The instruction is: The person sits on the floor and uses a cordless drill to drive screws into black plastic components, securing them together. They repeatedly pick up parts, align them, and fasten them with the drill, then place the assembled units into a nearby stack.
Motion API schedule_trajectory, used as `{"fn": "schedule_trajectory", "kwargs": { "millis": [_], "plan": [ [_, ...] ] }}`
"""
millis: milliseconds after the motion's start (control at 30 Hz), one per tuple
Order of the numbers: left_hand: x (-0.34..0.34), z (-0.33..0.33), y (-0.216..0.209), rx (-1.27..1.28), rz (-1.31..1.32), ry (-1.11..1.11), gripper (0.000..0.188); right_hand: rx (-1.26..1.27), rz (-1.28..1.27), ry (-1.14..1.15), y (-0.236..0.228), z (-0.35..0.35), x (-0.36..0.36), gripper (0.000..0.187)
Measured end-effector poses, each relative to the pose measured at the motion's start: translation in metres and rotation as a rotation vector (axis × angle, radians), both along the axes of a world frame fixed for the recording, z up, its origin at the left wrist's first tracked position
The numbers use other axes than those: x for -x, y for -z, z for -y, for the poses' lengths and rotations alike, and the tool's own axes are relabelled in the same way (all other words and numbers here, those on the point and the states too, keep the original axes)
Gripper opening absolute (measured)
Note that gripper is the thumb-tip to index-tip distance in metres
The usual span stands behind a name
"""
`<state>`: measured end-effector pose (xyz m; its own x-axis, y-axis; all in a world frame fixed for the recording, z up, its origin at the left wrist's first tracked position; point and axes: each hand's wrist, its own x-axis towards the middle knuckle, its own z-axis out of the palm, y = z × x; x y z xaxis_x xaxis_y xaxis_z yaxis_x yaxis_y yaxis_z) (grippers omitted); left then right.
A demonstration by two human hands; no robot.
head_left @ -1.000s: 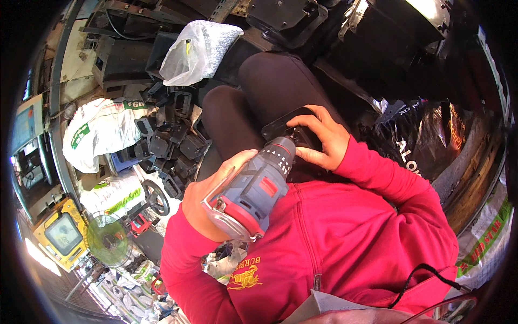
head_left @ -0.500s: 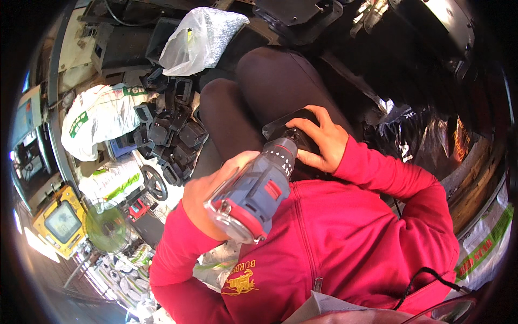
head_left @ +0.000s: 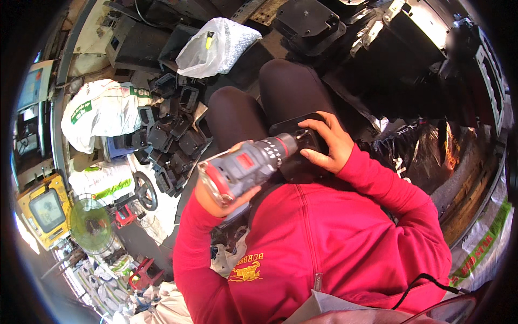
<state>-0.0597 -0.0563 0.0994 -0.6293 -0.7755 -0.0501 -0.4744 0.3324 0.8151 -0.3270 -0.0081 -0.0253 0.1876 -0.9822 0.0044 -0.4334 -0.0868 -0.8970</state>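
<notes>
My left hand is wrapped round a blue-grey cordless drill with red trim. Its chuck points right, toward a flat black part on my lap. My right hand grips this part from the right side, thumb and fingers spread round a raised piece in its middle. The drill's nose comes right up to that piece, between the part and my right fingers. The bit's tip is hidden, so whether it touches a screw cannot be made out.
Left of my knees lies a heap of black housings. Beyond it sits a clear plastic bag of small silvery pieces. White sacks, a green fan and a yellow-framed scale stand farther left. Another black housing is ahead.
The drill has swung to lie more level, its rear end moving up and leftward with my left hand. My right hand keeps its hold on the black part. The whole view has shifted slightly.
</notes>
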Motion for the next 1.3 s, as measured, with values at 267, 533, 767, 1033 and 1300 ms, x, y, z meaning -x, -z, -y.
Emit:
{"fn": "schedule_trajectory", "kwargs": {
  "millis": [267,533,767,1033,1300],
  "plan": [
    [-0.074,0.074,0.031,-0.267,-0.366,-0.573,0.025,0.009,0.063,0.076,0.003,0.014,0.001,0.056],
    [-0.094,0.234,0.147,-0.202,-0.105,-0.652,0.039,-0.024,0.021,0.117,0.006,0.021,0.006,0.058],
    [-0.065,0.265,0.194,-0.203,0.255,-0.76,0.036,0.045,-0.037,0.111,0.012,0.029,-0.014,0.059],
    [-0.092,0.209,0.176,-0.06,-0.131,-0.775,0.037,0.11,-0.083,0.07,-0.002,0.059,-0.01,0.053],
    [-0.101,0.083,0.07,-0.089,-0.323,-0.579,0.025,-0.191,0.938,0.0,-0.032,0.107,-0.043,0.052]
  ]
}}
